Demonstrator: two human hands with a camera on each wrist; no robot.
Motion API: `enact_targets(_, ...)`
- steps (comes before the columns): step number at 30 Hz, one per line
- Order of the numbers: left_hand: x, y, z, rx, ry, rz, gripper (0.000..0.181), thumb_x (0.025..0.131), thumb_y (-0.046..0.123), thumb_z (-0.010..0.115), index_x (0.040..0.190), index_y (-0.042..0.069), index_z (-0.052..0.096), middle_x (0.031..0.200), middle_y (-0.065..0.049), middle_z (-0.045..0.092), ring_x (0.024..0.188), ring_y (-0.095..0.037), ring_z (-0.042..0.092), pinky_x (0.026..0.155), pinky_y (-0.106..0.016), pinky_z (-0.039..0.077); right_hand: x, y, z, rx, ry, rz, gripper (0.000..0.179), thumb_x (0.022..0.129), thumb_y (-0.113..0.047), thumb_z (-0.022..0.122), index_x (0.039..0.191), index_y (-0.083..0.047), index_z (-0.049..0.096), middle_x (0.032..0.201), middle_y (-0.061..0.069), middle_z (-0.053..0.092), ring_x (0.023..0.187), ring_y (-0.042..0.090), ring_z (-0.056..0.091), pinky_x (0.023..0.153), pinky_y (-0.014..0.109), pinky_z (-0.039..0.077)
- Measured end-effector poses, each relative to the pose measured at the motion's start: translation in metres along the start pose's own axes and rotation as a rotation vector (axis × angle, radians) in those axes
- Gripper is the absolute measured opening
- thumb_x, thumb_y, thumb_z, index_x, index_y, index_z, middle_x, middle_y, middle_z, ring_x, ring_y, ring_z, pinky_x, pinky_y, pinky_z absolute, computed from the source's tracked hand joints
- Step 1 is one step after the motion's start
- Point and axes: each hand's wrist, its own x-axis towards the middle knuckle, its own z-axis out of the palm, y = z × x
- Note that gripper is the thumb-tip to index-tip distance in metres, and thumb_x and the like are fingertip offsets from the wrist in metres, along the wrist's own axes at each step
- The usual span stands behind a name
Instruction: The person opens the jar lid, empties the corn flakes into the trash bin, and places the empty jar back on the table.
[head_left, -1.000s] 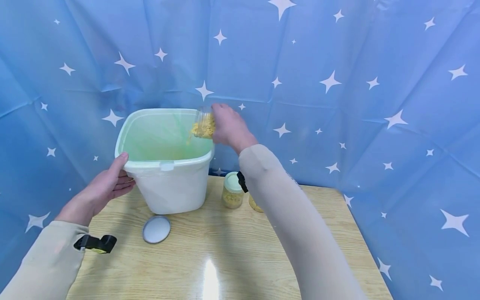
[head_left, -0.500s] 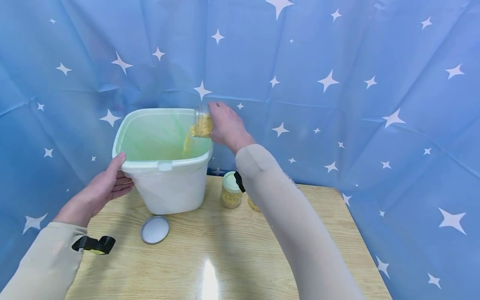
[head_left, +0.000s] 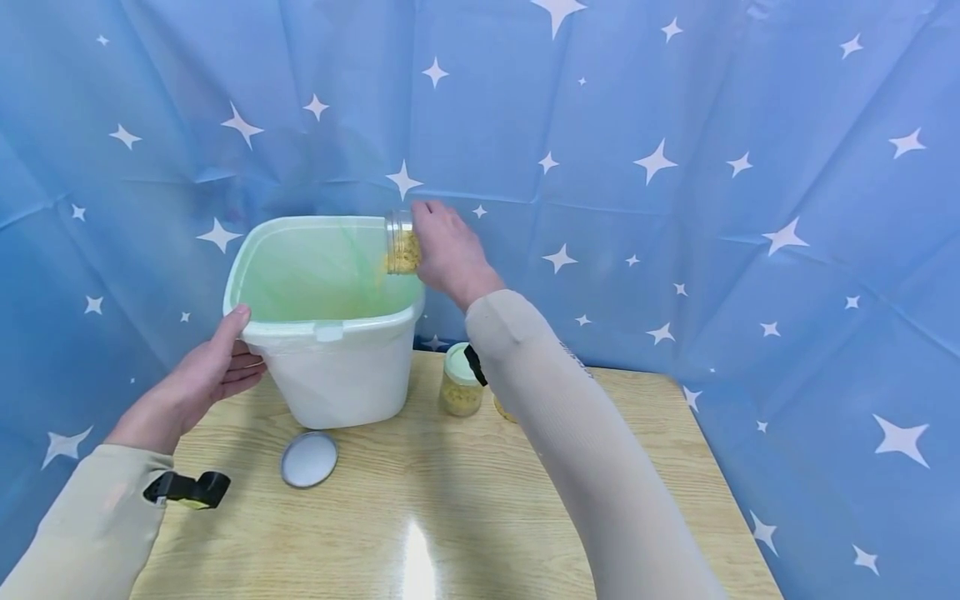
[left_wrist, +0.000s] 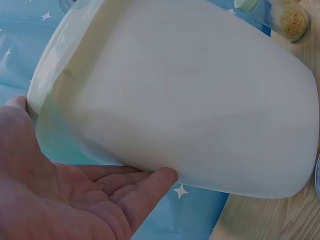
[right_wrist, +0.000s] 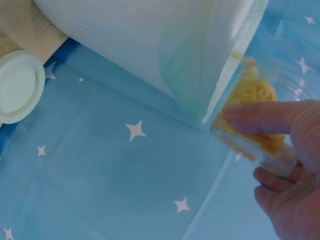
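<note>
My left hand point(head_left: 198, 379) holds the white plastic bin point(head_left: 337, 375) at its left front corner. The thumb lies on the pale green rim, and the fingers sit against the outside wall below it. My right hand point(head_left: 453, 254) grips a clear jar point(head_left: 405, 250), tipped sideways over the bin's right rim, its mouth facing the inside. Yellow flakes point(right_wrist: 252, 97) fill part of the jar, and some spill from its mouth in the right wrist view. The bin's bottom is hidden.
On the wooden table point(head_left: 360, 533), a second jar point(head_left: 460, 392) with a pale green lid and yellow contents stands right of the bin. A round lid point(head_left: 309, 459) lies in front of the bin. Another yellow item point(head_left: 504, 408) is mostly behind my right sleeve. A blue star-patterned curtain point(head_left: 510, 108) hangs behind.
The right hand and jar have shifted slightly left, the jar tilting further. The stream of yellow flakes thickened, then thinned to a faint trickle. My left hand stays on the bin.
</note>
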Motion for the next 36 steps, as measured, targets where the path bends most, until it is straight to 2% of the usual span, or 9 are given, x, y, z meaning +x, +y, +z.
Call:
enact_targets(4, 0.0005, 0.0001, 0.0007, -0.006, 0.001, 0.002, 0.102, 0.092, 0.074, 0.006, 0.151, -0.009, 0.014, 0.154, -0.037, 0.018, 0.142, -0.050, 0.026, 0.113, -0.047, 0.034, 0.0006, -0.0010, 0.0006, -0.020, 0.008, -0.004, 0.068, 0.084, -0.002, 0.072, 0.142, -0.012, 0.039, 0.146, 0.006, 0.045, 0.131, 0.022, 0.045, 0.111, 0.034, 0.044)
enact_targets(14, -0.0007, 0.0014, 0.0019, 0.004, 0.002, 0.005, 0.103, 0.091, 0.075, 0.006, 0.151, -0.008, 0.014, 0.155, -0.036, 0.017, 0.143, -0.049, 0.026, 0.114, -0.049, 0.033, 0.0015, -0.0033, 0.0015, -0.075, 0.012, -0.022, 0.076, 0.083, 0.002, 0.069, 0.148, -0.012, 0.033, 0.154, 0.006, 0.038, 0.139, 0.023, 0.038, 0.118, 0.033, 0.036)
enact_targets(21, 0.0007, 0.0014, 0.0026, -0.027, 0.001, -0.005, 0.104, 0.092, 0.075, 0.006, 0.152, -0.009, 0.010, 0.155, -0.037, 0.015, 0.143, -0.050, 0.024, 0.117, -0.054, 0.029, 0.0025, -0.0053, 0.0029, -0.134, 0.019, -0.047, 0.073, 0.084, 0.000, 0.068, 0.148, -0.011, 0.033, 0.152, 0.007, 0.039, 0.139, 0.024, 0.038, 0.119, 0.032, 0.035)
enact_targets(36, 0.0008, -0.0002, 0.0023, -0.032, 0.000, -0.007, 0.103, 0.092, 0.074, 0.006, 0.152, -0.009, 0.009, 0.155, -0.037, 0.015, 0.143, -0.049, 0.024, 0.116, -0.049, 0.032, 0.0011, -0.0070, 0.0066, -0.187, 0.047, -0.090, 0.067, 0.088, -0.003, 0.066, 0.147, -0.011, 0.034, 0.152, 0.007, 0.039, 0.139, 0.023, 0.037, 0.120, 0.031, 0.033)
